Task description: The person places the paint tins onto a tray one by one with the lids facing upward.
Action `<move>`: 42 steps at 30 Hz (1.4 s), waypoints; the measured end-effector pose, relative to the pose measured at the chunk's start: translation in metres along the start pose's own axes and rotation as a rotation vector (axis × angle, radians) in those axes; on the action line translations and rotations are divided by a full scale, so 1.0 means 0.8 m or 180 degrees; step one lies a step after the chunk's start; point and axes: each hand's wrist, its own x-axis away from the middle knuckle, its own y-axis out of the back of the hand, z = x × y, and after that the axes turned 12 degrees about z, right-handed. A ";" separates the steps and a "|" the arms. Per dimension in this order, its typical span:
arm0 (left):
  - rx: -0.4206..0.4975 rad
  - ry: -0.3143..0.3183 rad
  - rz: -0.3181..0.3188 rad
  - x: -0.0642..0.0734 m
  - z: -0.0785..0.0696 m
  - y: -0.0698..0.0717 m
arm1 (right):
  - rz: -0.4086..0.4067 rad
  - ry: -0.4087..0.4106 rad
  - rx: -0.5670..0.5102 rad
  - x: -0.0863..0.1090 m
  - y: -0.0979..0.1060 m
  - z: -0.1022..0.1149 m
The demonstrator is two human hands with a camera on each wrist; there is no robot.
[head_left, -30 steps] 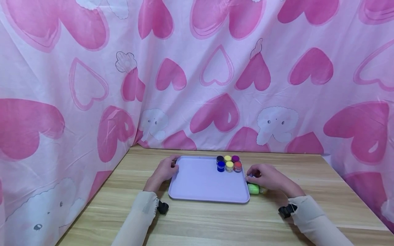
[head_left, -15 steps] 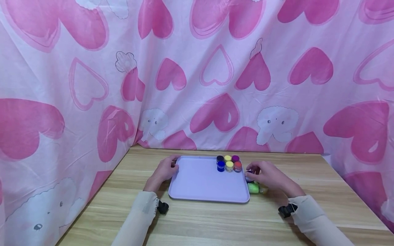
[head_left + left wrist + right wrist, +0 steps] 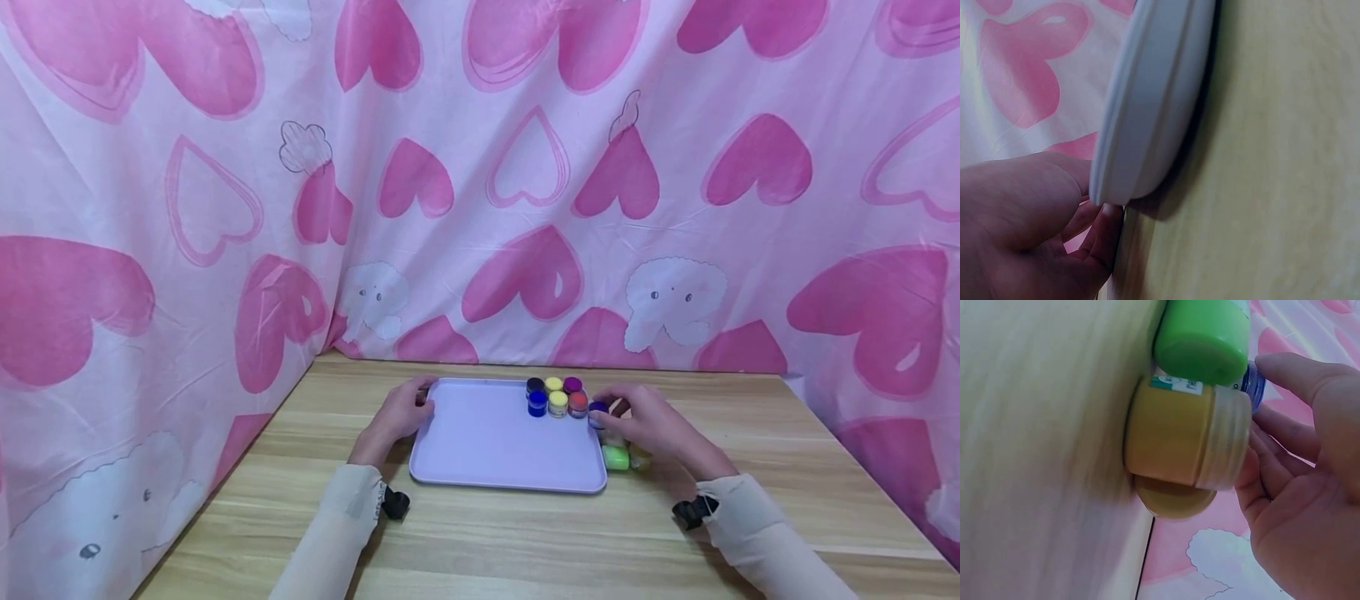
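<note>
A pale lilac tray (image 3: 487, 442) lies on the table, its left rim pinched between the thumb and fingers of my left hand (image 3: 396, 418). In the left wrist view the thumb is over the tray's rim (image 3: 1141, 119) and a fingertip touches below it. My right hand (image 3: 654, 419) pinches a small paint jar with a dark blue lid (image 3: 597, 408) at the tray's right rim. Only part of that blue lid (image 3: 1254, 385) shows in the right wrist view. Below the hand stand a green jar (image 3: 616, 457) and yellow-brown jars (image 3: 1169, 434), beside the tray.
Two rows of small paint jars stand in the tray's far right corner: a black one (image 3: 535, 386), a blue one (image 3: 537, 404), a red one (image 3: 577, 406), a purple one (image 3: 572, 385) and yellow ones (image 3: 558, 405). A heart-patterned curtain (image 3: 517, 275) hangs behind the wooden table (image 3: 487, 542).
My right hand has lifted the dark blue-lidded jar and moved it away from me and left, from beside the tray to its right rim. The left hand stays on the tray.
</note>
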 end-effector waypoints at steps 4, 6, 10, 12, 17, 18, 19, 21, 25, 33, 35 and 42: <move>-0.0022 -0.0007 0.0001 -0.001 0.001 0.000 | 0.0010 0.0029 -0.0031 -0.002 -0.004 0.002; -0.0019 -0.0007 0.0010 -0.001 0.001 -0.001 | 0.0022 0.0026 -0.0065 -0.004 -0.007 0.004; -0.0007 0.0019 0.0013 -0.003 0.001 -0.001 | 0.0031 0.0026 -0.0064 -0.008 -0.011 0.007; -0.0004 0.0023 0.0013 -0.003 0.001 -0.001 | 0.0034 0.0037 -0.0032 -0.010 -0.012 0.008; -0.0005 0.0055 0.0037 -0.002 -0.001 0.001 | 0.0069 0.0127 0.0067 -0.012 -0.014 0.008; -0.0002 0.0063 0.0040 -0.002 -0.001 0.001 | 0.0079 0.0139 0.0078 -0.012 -0.014 0.008; -0.0011 0.0058 0.0038 -0.002 -0.001 0.001 | 0.0087 0.0160 0.0091 -0.013 -0.014 0.008; -0.0018 0.0052 0.0031 -0.002 -0.001 0.001 | 0.0106 0.0183 0.0105 -0.013 -0.014 0.008; -0.0011 0.0063 0.0027 -0.001 -0.002 0.001 | 0.0115 0.0188 0.0098 -0.013 -0.014 0.008; -0.0002 0.0052 0.0038 -0.003 -0.001 0.002 | 0.0173 0.0227 0.0112 -0.011 -0.014 0.009; -0.0004 0.0032 0.0031 -0.003 -0.001 0.002 | 0.0185 0.0187 0.0104 -0.011 -0.014 0.009; -0.0019 -0.0012 0.0009 -0.001 0.000 0.002 | 0.0181 0.0038 0.0066 -0.012 -0.015 0.011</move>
